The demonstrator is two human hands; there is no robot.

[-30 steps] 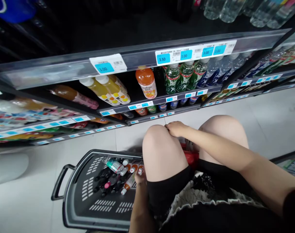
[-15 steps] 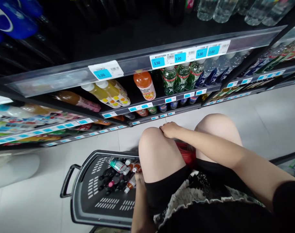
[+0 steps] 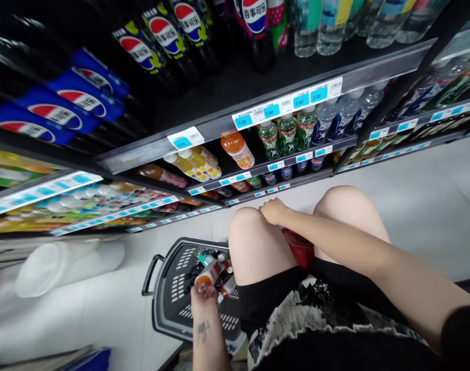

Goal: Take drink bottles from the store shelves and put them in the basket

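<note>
A bottle of orange drink with a pale label is gripped by my left hand above the black shopping basket. Its orange end sits against my fingers, and the bottle slants over the others. Inside the basket lie several bottles: a teal-labelled bottle, dark ones, and an orange-capped bottle. My right hand rests on my left knee with its fingers curled in, and I see nothing in it. My leg hides the basket's right side.
Drink shelves run along the front, with blue-labelled cola bottles, green-labelled bottles and an orange juice bottle. A white bucket stands at the left on the tiled floor. Something red lies between my legs.
My left hand has come up from among the bottles in the basket and moved left, lifting the orange drink bottle. My right hand stays on my knee. The view has shifted left.
</note>
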